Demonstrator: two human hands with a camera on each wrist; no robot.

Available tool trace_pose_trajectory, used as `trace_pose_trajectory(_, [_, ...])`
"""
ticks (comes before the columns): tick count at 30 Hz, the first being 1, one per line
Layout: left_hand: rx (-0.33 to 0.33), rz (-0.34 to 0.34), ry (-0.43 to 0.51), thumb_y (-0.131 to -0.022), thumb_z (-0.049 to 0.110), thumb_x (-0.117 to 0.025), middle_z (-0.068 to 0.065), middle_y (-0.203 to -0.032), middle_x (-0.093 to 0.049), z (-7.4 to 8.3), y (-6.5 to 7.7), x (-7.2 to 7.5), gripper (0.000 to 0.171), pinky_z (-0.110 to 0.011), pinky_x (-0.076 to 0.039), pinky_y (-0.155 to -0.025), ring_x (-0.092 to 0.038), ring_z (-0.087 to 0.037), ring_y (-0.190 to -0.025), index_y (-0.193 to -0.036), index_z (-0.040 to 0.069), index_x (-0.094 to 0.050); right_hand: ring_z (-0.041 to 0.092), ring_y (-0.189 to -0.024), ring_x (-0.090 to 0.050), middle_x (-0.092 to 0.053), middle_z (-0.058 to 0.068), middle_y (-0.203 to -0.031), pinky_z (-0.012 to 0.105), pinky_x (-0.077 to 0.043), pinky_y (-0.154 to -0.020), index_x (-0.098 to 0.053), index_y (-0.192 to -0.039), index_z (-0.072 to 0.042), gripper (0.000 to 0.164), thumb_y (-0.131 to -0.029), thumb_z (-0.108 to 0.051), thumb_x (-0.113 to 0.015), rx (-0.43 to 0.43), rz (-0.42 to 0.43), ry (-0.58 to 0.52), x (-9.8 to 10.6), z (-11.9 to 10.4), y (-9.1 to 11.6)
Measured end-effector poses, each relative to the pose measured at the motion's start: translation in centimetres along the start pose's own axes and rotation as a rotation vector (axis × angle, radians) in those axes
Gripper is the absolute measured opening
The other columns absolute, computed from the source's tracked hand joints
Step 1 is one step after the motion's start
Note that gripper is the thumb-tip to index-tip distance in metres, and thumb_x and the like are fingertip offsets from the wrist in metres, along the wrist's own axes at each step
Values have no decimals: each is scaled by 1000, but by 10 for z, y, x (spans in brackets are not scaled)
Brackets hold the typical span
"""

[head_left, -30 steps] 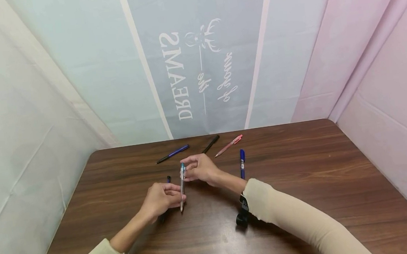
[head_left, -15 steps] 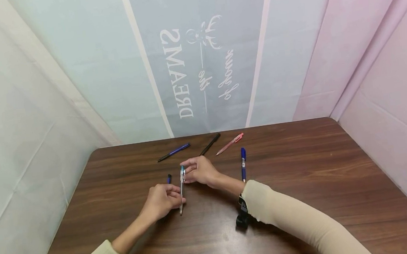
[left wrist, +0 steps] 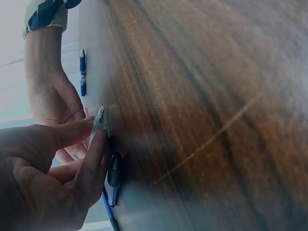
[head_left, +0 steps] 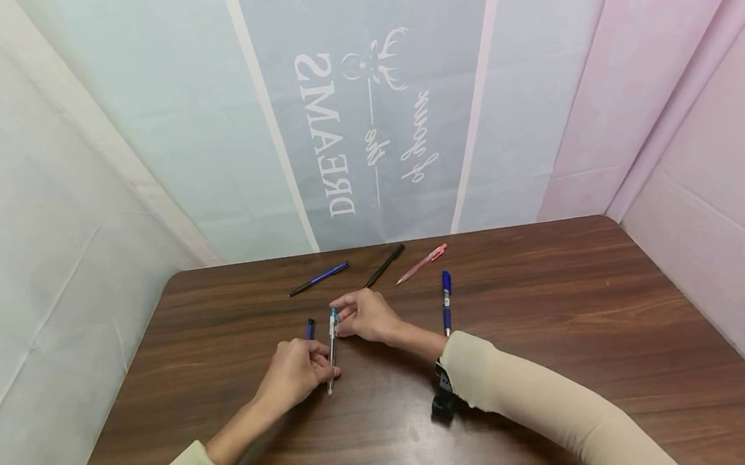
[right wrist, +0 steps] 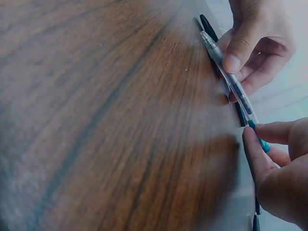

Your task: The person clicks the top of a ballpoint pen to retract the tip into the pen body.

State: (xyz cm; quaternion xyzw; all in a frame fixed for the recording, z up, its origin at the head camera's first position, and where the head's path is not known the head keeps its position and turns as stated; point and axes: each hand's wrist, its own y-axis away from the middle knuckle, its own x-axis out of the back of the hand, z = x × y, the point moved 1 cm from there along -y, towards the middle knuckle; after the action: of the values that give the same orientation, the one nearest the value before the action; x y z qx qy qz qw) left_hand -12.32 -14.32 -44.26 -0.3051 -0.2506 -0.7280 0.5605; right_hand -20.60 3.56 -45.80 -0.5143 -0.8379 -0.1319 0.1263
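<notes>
A clear-barrelled pen (head_left: 332,345) with a teal end lies between my two hands, its tip toward me. My left hand (head_left: 294,372) pinches its barrel near the tip, thumb on one side and fingers on the other. At the teal end my right hand (head_left: 369,317) pinches the pen between thumb and fingers, as the right wrist view shows. Just left of it a dark blue pen (head_left: 311,329) lies on the table, partly hidden by my left hand. In the left wrist view, the clear pen's tip (left wrist: 100,114) pokes out past the left fingers.
Toward the back of the brown wooden table (head_left: 527,367) lie a blue pen (head_left: 319,278), a black pen (head_left: 385,266) and a pink pen (head_left: 421,264). Another blue pen (head_left: 446,302) lies beyond my right wrist. Cloth curtains (head_left: 201,129) enclose the table's back and sides.
The clear pen has shifted slightly toward me, with both hands still pinching it. The right hand has edged nearer as well. The other pens lie as before.
</notes>
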Motion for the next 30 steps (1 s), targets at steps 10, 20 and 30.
trace_pose_trajectory(10, [-22, 48, -83, -79, 5, -93, 9, -67, -68, 2, 2, -2, 20, -19, -50, -52, -61, 0, -59, -92, 0, -78, 10, -80, -73, -77, 2, -93, 26, -62, -76, -75, -126, -3, 38, -89, -4, -85, 58, 22, 192, -1, 2, -3])
trace_pose_trajectory(20, [-30, 60, -120, -78, 5, -93, 10, -66, -66, 2, 1, -2, 20, -19, -48, -51, -59, 0, -58, -90, 4, -78, 5, -77, -72, -77, 2, -90, 21, -60, -75, -77, -121, -1, 34, -88, -5, -86, 105, 35, 256, -2, 2, -6])
trace_pose_trajectory(30, [-27, 44, -149, -78, 7, -94, 11, -66, -66, 3, 0, 1, 26, -19, -49, -52, -59, 0, -58, -99, 0, -80, 3, -75, -70, -77, 1, -89, 20, -59, -75, -77, -118, 1, 32, -88, -4, -86, 111, 44, 273, -4, 0, -7])
